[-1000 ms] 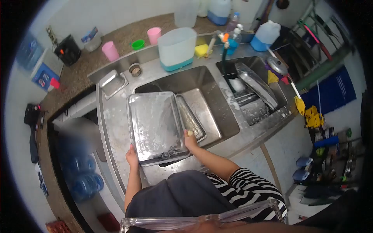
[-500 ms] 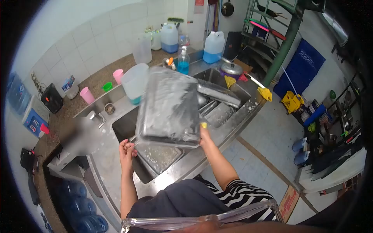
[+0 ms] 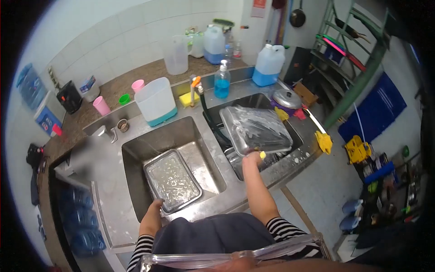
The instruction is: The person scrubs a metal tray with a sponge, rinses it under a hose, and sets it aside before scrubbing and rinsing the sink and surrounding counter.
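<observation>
My right hand point(image 3: 252, 159) is closed on the near edge of a soapy metal tray point(image 3: 257, 130), tilted over the right sink basin point(image 3: 297, 141). A small yellow piece point(image 3: 262, 155) shows by its thumb; I cannot make out its kind. In the left sink basin point(image 3: 206, 156) lies a second metal tray point(image 3: 173, 179) with suds and water in it. My left hand point(image 3: 155, 212) is at that tray's near left corner, its fingers bent together at the rim, partly in shadow.
Behind the basins stand a cut plastic container point(image 3: 156, 99), a yellow sponge point(image 3: 188, 99), a hose tap point(image 3: 196, 84), a blue soap bottle point(image 3: 222, 84) and a blue-filled jug point(image 3: 268, 65). A lidded pot point(image 3: 287, 97) and a yellow cloth point(image 3: 323, 142) are at right.
The soapy tray has moved right and away, from over the left basin to the right one. My left hand has moved down to the other tray's near corner.
</observation>
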### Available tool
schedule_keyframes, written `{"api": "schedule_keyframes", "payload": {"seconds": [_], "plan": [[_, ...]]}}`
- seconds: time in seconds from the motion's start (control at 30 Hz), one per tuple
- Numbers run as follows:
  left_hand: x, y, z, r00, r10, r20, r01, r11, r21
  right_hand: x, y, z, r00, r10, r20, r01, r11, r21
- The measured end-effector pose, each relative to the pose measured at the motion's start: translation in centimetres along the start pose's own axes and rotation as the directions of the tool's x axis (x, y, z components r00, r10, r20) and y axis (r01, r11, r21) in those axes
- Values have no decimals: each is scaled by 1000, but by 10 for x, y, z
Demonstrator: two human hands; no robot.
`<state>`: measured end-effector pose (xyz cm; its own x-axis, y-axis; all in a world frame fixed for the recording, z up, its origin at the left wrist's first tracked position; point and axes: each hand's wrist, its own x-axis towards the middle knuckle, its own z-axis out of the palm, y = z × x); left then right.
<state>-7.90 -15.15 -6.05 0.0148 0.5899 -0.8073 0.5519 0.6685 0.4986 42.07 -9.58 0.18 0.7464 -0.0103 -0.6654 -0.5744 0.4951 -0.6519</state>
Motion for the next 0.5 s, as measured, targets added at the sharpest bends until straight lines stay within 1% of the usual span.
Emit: {"api": "schedule_keyframes", "payload": {"seconds": [0.03, 0.07, 0.1, 0.13, 0.17, 0.2, 0.23, 0.27, 0.3, 0.33, 0.4, 0.43, 0.47, 0.5], "plan": [[-41, -55, -11, 997, 59, 45, -64, 991, 121, 58, 37, 1, 994, 50, 95, -52, 998, 26], [-86, 70, 9, 988, 114, 100, -136, 961, 240, 87, 55, 3, 987, 110, 120, -117, 992, 56], [-105, 88, 14, 989, 115, 88, -133, 965, 225, 50, 32, 6, 990, 69, 119, -73, 997, 32], [-117, 104, 19, 1000, -2, 13, -1, 983, 185, -3, -2, 8, 992, 26, 121, -28, 1000, 10], [-118, 115, 21, 991, -121, -53, 127, 983, 132, -2, 0, 8, 979, 61, 195, -67, 998, 23], [-92, 107, 18, 991, -120, -60, 126, 986, 110, 4, 2, 0, 958, 96, 269, -109, 994, 32], [-60, 98, 18, 930, -352, -105, 333, 928, -165, -2, -2, -6, 946, 147, 289, -132, 989, -74], [30, 42, 19, 820, -568, -75, 487, 759, -431, -7, -9, -13, 932, 197, 304, -146, 973, -181], [45, 43, 19, 819, -570, -66, 484, 748, -454, 4, -9, -24, 866, 312, 391, -225, 941, -253], [59, 43, 16, 828, -554, -87, 474, 774, -420, 13, -11, -36, 780, 425, 460, -294, 897, -331], [85, 32, 8, 843, -521, -130, 456, 822, -340, 16, -16, -52, 615, 559, 556, -305, 819, -486], [97, 23, 5, 851, -504, -147, 448, 843, -297, 10, -16, -47, 609, 565, 557, -297, 813, -500], [108, -3, 4, 859, -486, -160, 439, 861, -257, -8, -25, -40, 577, 667, 471, -245, 692, -678], [116, -39, 9, 866, -469, -174, 431, 876, -218, -28, -34, -32, 554, 749, 364, -182, 536, -825]]}}
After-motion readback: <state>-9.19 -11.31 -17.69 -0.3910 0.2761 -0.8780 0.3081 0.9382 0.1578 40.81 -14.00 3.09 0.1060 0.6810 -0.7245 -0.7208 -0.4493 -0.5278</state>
